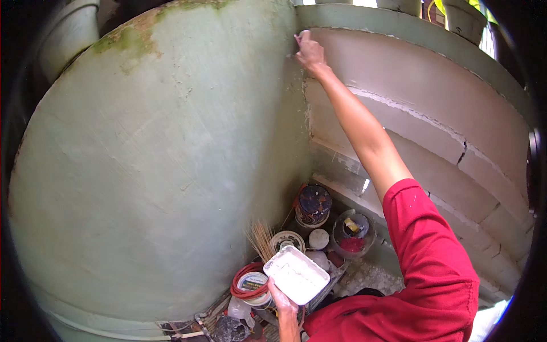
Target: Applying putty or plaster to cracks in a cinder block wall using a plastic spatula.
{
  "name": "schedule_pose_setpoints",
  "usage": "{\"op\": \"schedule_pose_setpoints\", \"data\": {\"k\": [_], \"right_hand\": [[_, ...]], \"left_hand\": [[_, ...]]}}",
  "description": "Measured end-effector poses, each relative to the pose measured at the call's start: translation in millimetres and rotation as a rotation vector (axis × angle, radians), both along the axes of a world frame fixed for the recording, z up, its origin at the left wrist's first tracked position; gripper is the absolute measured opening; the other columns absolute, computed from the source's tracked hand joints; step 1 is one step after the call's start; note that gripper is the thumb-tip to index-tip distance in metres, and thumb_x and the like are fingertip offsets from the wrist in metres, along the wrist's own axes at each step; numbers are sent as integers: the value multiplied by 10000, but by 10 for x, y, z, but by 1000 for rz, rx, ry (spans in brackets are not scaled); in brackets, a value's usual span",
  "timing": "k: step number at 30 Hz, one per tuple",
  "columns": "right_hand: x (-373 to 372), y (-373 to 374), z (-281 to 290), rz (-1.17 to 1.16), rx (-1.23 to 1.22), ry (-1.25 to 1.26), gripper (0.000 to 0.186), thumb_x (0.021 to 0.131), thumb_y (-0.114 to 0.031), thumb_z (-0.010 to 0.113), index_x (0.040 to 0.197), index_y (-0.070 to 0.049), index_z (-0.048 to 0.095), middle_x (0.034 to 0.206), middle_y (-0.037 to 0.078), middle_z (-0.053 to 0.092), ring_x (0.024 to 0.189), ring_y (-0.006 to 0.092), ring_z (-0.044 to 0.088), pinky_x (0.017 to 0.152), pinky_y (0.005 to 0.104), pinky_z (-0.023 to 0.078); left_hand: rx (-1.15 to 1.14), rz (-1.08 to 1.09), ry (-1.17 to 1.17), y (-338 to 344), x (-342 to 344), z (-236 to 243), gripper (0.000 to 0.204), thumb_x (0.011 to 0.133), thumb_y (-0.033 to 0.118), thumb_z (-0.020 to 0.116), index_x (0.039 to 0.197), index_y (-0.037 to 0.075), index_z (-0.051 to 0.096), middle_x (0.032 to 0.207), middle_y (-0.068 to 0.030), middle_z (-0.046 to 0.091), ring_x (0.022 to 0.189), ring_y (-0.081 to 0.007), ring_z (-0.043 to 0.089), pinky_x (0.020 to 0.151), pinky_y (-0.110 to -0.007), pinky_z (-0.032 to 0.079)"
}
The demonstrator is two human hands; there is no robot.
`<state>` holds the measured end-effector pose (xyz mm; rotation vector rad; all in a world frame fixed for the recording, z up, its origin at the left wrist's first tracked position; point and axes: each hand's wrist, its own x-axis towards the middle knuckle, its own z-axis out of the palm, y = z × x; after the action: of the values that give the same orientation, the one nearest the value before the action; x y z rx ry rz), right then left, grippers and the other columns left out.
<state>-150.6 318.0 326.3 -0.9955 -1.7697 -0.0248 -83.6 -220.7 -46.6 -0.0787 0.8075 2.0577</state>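
Note:
My right hand [310,52] reaches high up to the corner where the pale green wall [159,159] meets a grey block wall [410,97]. Its fingers are closed on a small tool pressed to the corner joint; the tool is mostly hidden. My right arm wears a red sleeve [433,256]. Low down, my left hand [283,299] holds a white rectangular tray [296,275] of white filler from below, tilted, close to my body.
On the floor in the corner stand several paint tins and buckets [313,205], a clear tub [352,232], a straw broom head [261,239] and a coiled red hose [246,280]. Plant pots [464,20] sit on the ledge above the block wall.

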Motion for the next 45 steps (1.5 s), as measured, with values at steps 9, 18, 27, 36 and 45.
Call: {"op": "schedule_pose_setpoints", "data": {"k": [9,18,27,36,45], "right_hand": [[1245,-1140,-797,427,-69,486,425,771,-51,624,1146,-30,425,817,216,637,688,342,654,615,454,530],[3988,-3428,-2855,669,-889,1807,285,909,-123,630,1181,-73,562,989,27,656,792,99,632,520,222,438],[4656,-4050,-2927,358,-864,1754,259,926,-199,597,1151,-72,580,975,33,675,794,140,649,520,266,424],[5018,-4314,-3243,462,-774,1814,283,903,-142,528,1165,-45,564,1016,67,671,786,157,645,495,267,454],[5058,-4756,-2805,41,-788,1233,307,916,-169,582,1195,-44,558,903,42,641,562,74,525,427,219,362]], "left_hand": [[-50,-179,81,276,120,315,577,991,480,377,1400,76,435,1381,-89,518,1236,-279,525,1036,-420,436],[-24,-469,12,696,632,394,577,983,448,387,1413,65,423,1371,-115,540,1196,-304,568,1032,-452,461],[4,-781,34,1365,1385,417,598,1000,463,386,1403,23,421,1364,-135,539,1199,-281,566,1045,-410,444],[-19,-981,58,1199,1909,289,630,994,489,421,1423,27,393,1389,-142,514,1230,-279,546,1062,-422,432],[-58,-986,177,1152,2117,565,642,982,504,458,1399,19,414,1353,-132,542,1207,-248,558,1053,-406,431]]}}
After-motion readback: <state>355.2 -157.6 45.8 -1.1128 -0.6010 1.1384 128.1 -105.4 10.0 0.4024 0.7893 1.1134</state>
